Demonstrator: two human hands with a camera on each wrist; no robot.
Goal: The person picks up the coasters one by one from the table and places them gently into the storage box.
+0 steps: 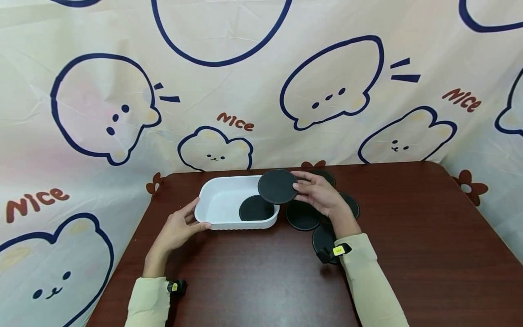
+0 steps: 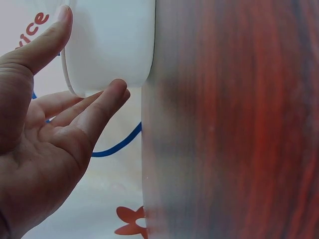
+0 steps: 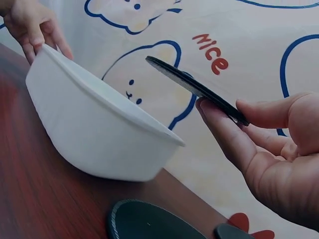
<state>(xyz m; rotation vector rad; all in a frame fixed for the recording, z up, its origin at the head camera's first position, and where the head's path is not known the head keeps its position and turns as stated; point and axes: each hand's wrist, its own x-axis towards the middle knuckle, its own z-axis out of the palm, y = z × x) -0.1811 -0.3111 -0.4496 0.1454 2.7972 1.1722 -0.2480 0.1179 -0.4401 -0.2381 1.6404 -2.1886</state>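
My right hand (image 1: pixel 320 193) pinches a round black coaster (image 1: pixel 277 186) by its edge, thumb on top and fingers underneath. It is tilted above the right end of a white rectangular dish (image 1: pixel 218 202). Inside the dish, at its right side, lies another black coaster (image 1: pixel 255 209). At the dish's left end my left hand (image 1: pixel 176 231) holds the corner, with the thumb at the near rim and the fingers round the end wall. The left wrist view has that thumb (image 2: pixel 52 40) and the fingertips against the white wall.
Several more black coasters lie on the brown table (image 1: pixel 265 281) right of the dish, among them one near coaster (image 1: pixel 302 215); my right hand and forearm partly cover the group. Behind the table hangs a printed cloth (image 1: pixel 261 91).
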